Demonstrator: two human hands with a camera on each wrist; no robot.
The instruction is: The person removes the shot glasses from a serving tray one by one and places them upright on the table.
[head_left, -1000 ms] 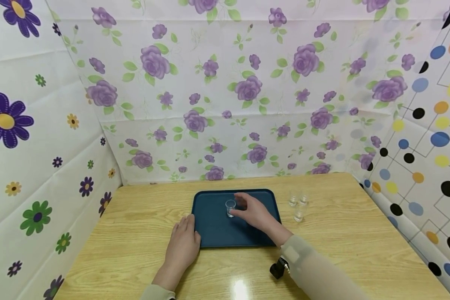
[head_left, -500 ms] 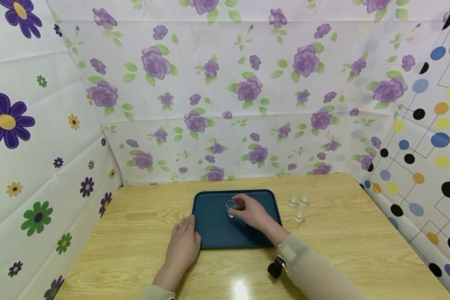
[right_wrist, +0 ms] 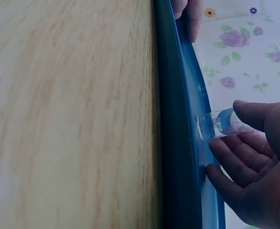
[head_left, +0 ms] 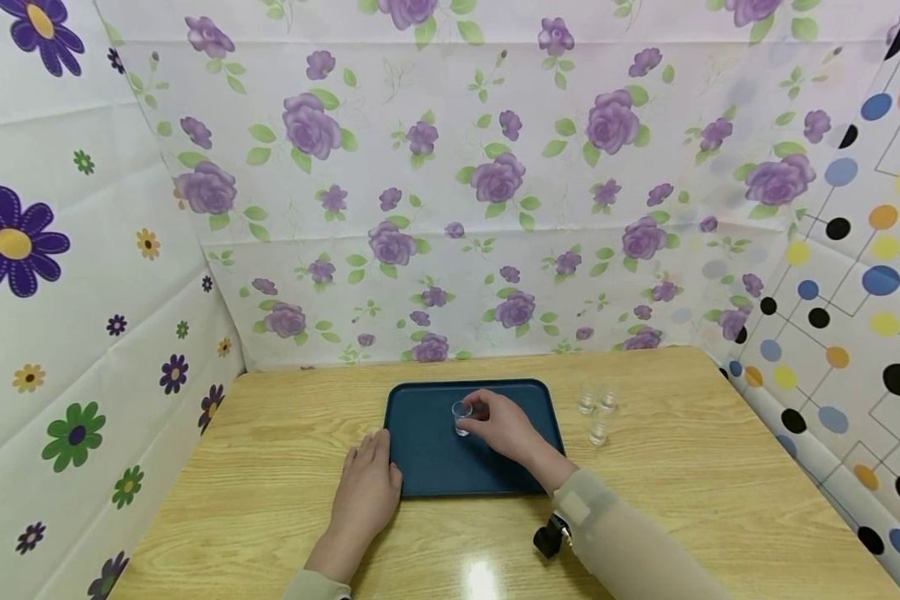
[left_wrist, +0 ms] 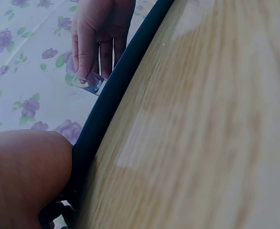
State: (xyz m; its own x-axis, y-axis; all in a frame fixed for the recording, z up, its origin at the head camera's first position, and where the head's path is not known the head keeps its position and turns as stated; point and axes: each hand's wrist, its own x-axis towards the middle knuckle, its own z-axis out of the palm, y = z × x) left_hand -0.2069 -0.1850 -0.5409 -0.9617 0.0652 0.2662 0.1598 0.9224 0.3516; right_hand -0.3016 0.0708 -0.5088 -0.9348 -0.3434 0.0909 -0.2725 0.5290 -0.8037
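Note:
A small clear shot glass (head_left: 461, 425) stands upright on the dark blue tray (head_left: 431, 467), left of the tray's middle line at the back. My right hand (head_left: 506, 427) holds it from the right, thumb in front and fingers curled behind. Seen from the right wrist, the glass (right_wrist: 221, 122) lies between thumb and fingers, its base at the tray surface. My left hand (head_left: 367, 479) rests on the table with straight fingers, its side along the tray's left edge. The left wrist view shows the tray rim (left_wrist: 116, 102) beside that hand.
Right of the tray, three more clear glasses stand close together on the wooden table (head_left: 667, 467), one glass (head_left: 597, 433) nearer the front. Floral cloth (head_left: 450, 275) hangs behind the table, with patterned cloth at both sides.
The right hand's fingers have closed in from beside the shot glass to hold it. Its forearm has shifted slightly left. Left hand, tray and glass stay in place.

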